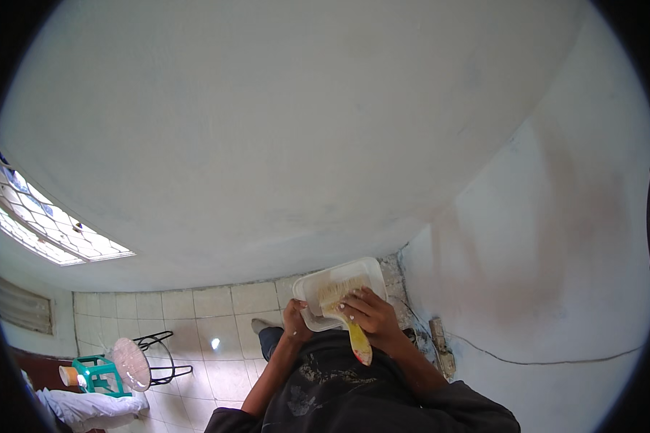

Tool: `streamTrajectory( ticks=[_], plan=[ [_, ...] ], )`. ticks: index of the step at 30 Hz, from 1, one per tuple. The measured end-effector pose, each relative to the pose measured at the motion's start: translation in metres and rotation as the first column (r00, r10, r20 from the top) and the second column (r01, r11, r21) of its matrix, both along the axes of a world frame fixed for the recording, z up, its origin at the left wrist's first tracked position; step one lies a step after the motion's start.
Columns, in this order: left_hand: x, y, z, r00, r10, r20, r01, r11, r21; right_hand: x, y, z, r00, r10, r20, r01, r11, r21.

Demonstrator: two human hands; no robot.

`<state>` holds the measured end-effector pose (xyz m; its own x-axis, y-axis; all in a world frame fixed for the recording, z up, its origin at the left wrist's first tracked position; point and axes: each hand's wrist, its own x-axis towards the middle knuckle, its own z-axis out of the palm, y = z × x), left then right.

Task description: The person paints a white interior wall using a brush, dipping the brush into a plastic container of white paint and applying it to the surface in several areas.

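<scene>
A wide paintbrush (358, 342) with a yellow, red-tipped handle lies across a whitish plastic tub (373, 270) in front of my body. Its pale bristles are over the inside of the tub, and the handle points back toward me. My right hand (372, 315) is closed on the brush near the base of the bristles, with light specks on the fingers. The near left rim of the tub is gripped by my left hand (295, 322). How much paint the tub holds is hard to make out.
A pale wall (289, 130) rises ahead and meets another wall (527, 274) with brownish patches at right. A cable (542, 362) runs along the right wall. On the tiled floor at left stand a round-topped stool (131, 364) and a green stool (101, 375). A grilled window (54, 220) is far left.
</scene>
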<state>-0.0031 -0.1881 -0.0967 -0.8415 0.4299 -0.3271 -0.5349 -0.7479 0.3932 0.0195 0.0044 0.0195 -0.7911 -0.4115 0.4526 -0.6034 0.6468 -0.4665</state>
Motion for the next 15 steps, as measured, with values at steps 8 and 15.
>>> streamTrajectory(
  ticks=[8, 15],
  plan=[
    [0.002, -0.001, 0.008, 0.997, 0.054, 0.052, -0.050, 0.996, -0.068, 0.004, 0.003, 0.009, 0.997, -0.035, -0.073, 0.033, 0.999, -0.022],
    [-0.004, 0.000, -0.004, 0.996, 0.075, 0.044, -0.071, 0.995, -0.067, 0.005, 0.003, -0.011, 0.995, 0.065, 0.078, -0.057, 0.994, -0.096]
  ],
)
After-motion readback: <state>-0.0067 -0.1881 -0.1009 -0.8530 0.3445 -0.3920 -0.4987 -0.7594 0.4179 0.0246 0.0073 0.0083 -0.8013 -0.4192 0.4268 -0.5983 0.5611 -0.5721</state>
